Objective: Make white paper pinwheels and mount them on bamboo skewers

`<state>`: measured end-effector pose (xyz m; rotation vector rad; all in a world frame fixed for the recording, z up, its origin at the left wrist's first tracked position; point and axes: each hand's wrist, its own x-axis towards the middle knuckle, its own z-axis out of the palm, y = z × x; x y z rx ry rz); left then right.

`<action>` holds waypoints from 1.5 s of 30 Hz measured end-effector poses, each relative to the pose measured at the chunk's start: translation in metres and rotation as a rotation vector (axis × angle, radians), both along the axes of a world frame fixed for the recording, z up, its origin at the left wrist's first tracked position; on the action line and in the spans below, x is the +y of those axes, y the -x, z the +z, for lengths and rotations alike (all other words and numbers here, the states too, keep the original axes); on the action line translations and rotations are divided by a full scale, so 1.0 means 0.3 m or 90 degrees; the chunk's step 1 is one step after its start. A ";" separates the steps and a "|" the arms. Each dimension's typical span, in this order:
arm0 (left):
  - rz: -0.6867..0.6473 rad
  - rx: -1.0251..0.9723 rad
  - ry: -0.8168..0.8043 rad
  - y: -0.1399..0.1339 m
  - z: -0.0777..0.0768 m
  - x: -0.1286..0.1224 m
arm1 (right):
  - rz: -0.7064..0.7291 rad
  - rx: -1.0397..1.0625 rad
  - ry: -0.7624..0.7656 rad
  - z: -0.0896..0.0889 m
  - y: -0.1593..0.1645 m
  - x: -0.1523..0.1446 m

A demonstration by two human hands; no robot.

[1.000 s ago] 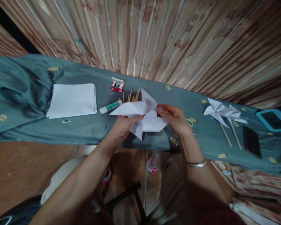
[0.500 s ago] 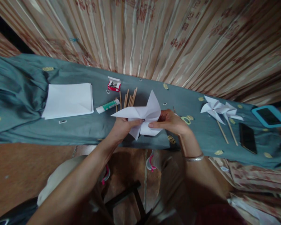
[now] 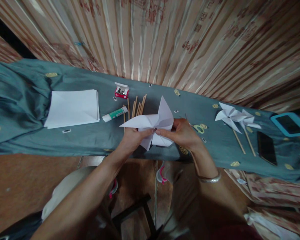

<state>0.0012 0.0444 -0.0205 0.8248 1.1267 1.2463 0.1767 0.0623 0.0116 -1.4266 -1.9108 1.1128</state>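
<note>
Between my two hands is a white paper pinwheel (image 3: 162, 116), held above the near side of the cloth-covered table. A small shiny pin head (image 3: 155, 129) sits at its centre. My left hand (image 3: 135, 137) grips the pinwheel from the left, its thumb reaching the pin. From the other side my right hand (image 3: 183, 133) holds it too, with the thumb tip right by the pin head. The fingers of both hands are partly hidden behind the paper. Just beyond the pinwheel lie several thin wooden sticks (image 3: 139, 106), their near ends covered by it.
Left on the teal cloth (image 3: 110, 136) lie a paper stack (image 3: 73, 108), a glue stick (image 3: 115, 114) and an open red box of pins (image 3: 121, 91). Green-handled scissors (image 3: 198, 129) lie right of my hands. Farther right are two finished pinwheels (image 3: 228, 116), a phone (image 3: 266, 147) and a blue-framed device (image 3: 290, 124).
My right thumb has slid left across the paper to the pin head at the centre. The pinwheel stays in both hands, shifted very slightly right in view.
</note>
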 end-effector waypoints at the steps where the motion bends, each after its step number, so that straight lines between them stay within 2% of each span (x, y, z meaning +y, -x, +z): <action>1: 0.000 -0.009 0.000 -0.001 -0.002 -0.001 | -0.006 0.025 0.008 -0.007 0.005 -0.001; 5: -0.016 -0.038 0.019 0.000 -0.009 -0.006 | -0.025 0.109 0.047 -0.029 0.018 -0.004; 13: -0.067 -0.124 0.015 0.013 0.005 -0.016 | -0.114 0.177 0.072 -0.051 0.030 -0.008; 20: -0.099 -0.139 0.035 0.025 -0.005 -0.025 | -0.146 0.278 0.142 -0.071 0.029 0.002; 23: -0.090 -0.140 0.027 0.059 0.004 -0.016 | -0.199 0.350 0.162 -0.061 0.011 0.008; 25: -0.053 -0.122 0.010 0.102 0.008 0.000 | -0.231 0.414 0.164 -0.049 -0.007 0.012; 28: 0.067 0.050 -0.054 0.187 -0.008 0.028 | -0.248 0.477 0.164 -0.032 -0.039 0.013; 30: 0.090 0.237 -0.122 0.242 -0.036 0.036 | -0.248 0.490 0.163 -0.027 -0.056 0.011; 31: 0.083 0.341 -0.155 0.264 -0.052 0.036 | -0.247 0.493 0.163 -0.027 -0.063 0.009; 33: -0.004 0.545 -0.213 0.295 -0.087 0.030 | -0.246 0.498 0.164 -0.028 -0.071 0.006; 35: -0.065 0.680 -0.276 0.308 -0.117 0.025 | -0.244 0.502 0.166 -0.029 -0.074 0.004; 39: -0.127 0.794 -0.357 0.306 -0.146 0.030 | -0.242 0.508 0.179 -0.026 -0.072 0.004; 45: -0.179 0.863 -0.354 0.304 -0.124 0.038 | -0.238 0.511 0.199 -0.026 -0.066 0.009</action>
